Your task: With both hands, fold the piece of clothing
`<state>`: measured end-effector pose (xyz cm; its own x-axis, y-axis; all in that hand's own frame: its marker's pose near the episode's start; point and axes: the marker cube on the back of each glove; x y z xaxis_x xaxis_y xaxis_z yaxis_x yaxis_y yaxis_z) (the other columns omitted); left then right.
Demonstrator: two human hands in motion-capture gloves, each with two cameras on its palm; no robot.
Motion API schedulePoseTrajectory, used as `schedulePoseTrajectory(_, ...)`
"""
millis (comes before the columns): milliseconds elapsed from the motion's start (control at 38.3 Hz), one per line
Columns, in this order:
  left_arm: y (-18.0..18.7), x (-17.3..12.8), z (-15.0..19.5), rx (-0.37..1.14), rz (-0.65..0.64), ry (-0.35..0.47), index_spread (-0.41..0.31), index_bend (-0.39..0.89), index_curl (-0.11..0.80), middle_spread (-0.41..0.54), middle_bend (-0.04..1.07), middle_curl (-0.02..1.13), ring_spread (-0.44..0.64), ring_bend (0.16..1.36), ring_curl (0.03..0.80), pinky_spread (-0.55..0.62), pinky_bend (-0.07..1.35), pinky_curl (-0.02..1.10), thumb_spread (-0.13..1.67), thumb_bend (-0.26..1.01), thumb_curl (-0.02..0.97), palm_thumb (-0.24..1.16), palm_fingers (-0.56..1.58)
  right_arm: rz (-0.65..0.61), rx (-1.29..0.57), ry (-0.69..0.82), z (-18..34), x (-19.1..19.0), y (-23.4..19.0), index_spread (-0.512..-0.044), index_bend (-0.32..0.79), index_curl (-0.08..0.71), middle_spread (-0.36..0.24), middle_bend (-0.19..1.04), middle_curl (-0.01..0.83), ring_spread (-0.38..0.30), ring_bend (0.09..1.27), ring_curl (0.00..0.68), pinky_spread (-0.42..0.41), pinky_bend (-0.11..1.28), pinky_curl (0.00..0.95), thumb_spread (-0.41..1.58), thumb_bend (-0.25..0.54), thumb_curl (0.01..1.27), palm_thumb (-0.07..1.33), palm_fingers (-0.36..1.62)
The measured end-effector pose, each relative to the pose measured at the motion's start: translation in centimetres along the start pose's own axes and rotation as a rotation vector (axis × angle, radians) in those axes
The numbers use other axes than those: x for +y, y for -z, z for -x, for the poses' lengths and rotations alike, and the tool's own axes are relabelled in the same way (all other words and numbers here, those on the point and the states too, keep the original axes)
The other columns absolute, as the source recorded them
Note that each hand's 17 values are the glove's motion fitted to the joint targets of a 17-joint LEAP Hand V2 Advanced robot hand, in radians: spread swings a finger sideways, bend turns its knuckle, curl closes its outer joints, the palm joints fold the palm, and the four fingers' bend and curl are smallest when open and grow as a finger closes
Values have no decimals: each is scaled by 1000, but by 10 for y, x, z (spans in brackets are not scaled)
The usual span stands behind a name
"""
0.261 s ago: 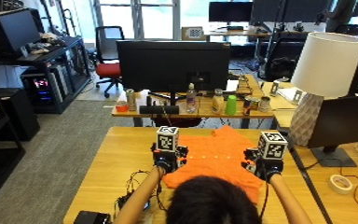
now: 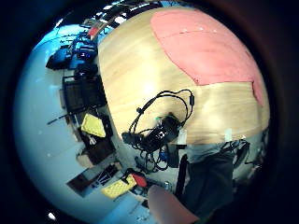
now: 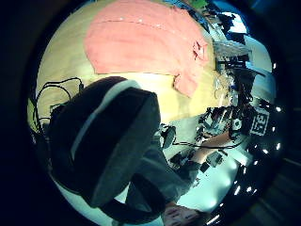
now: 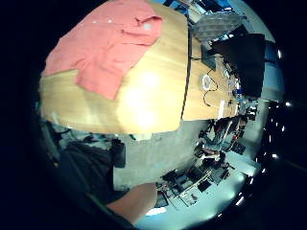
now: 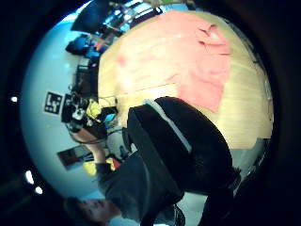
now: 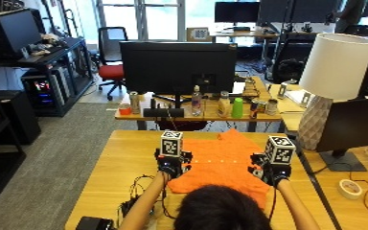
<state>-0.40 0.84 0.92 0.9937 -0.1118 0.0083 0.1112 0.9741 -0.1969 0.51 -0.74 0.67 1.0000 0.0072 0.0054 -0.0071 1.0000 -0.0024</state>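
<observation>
Centre frame, orange shirt lies flat on table, unfolded; folding appears unstarted; grip of left hand and right hand cannot be told

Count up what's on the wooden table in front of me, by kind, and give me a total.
Orange garment: 1
Gloved hands, left hand and right hand: 2
Black cable bundle: 1
Total: 4

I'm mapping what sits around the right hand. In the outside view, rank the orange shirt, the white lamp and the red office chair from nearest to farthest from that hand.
1. Orange shirt: on the table right beside the right hand.
2. White lamp: on the neighbouring desk, to the right and beyond the hand.
3. Red office chair: far back on the left, behind the monitor.
</observation>
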Motion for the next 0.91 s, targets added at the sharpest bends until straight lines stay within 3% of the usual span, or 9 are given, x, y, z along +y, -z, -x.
schedulePoseTrajectory(52, 2, -12, -1, -2, -138, -69, -44, 140, 94, 198, 172, 88, 399, 541, 150, 396, 433, 175, 899, -8, 68, 42, -7, 0, 3, 9, 0, 2, 0, -356, 169, 160, -101, 192, 145, 114, 246, 107, 224, 389, 187, 963, 113, 77, 245, 209)
schedulePoseTrajectory(130, 5, -13, -2, 0, -172, -90, -47, 143, 111, 208, 176, 104, 425, 558, 160, 416, 442, 190, 961, -12, 83, 39, -21, 7, 15, 14, 0, 4, 1, -371, 167, 177, -102, 191, 163, 122, 249, 118, 235, 389, 202, 1033, 100, 86, 243, 201)
schedulePoseTrajectory(626, 9, -12, 7, -1, -189, -74, -51, 143, 189, 244, 174, 178, 484, 594, 195, 458, 447, 253, 1107, -15, 149, 32, -56, 74, 74, 11, -5, -7, 12, -404, 159, 242, -125, 188, 245, 138, 260, 175, 256, 388, 268, 1198, 30, 144, 275, 174)
schedulePoseTrajectory(913, 5, -22, 10, 26, -150, -87, -52, 132, 205, 248, 167, 198, 486, 603, 207, 462, 453, 275, 1117, -5, 192, 110, -71, 87, 78, -20, -15, -16, 19, -413, 138, 245, -129, 189, 272, 137, 284, 204, 259, 407, 297, 1212, -7, 168, 297, 150)
